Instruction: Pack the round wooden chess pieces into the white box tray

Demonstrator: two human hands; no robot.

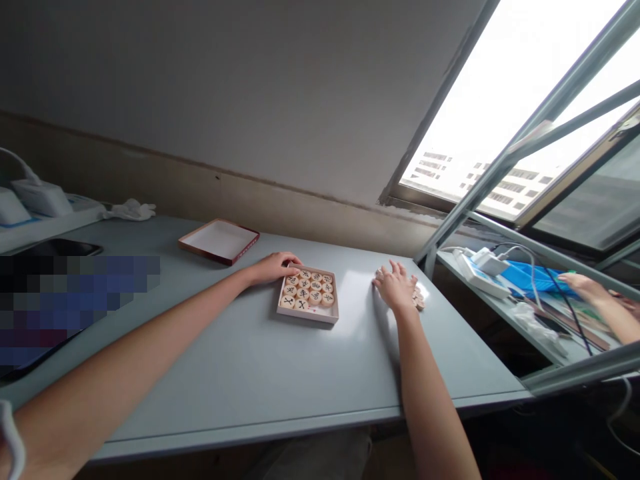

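Observation:
A shallow square box (309, 317) stands on the grey desk, with several round Chinese chess pieces (303, 293) laid in rows inside it. There is a gap in its front right part, where the box floor shows. My left hand (273, 268) grips the box at its far left corner, thumb over the rim and fingers curled behind. To the right, my right hand (395, 285) lies over a pile of loose chess pieces (418, 298), its fingers spread. The palm hides most of that pile, and I see nothing held in it.
The box lid (220, 240) lies upturned at the back left. Further left are a black phone (75, 248), a power strip (75, 212) and a blurred-out screen. A metal frame (450, 230) bounds the desk at right; beyond it another person's hand (583, 285) is over a second desk.

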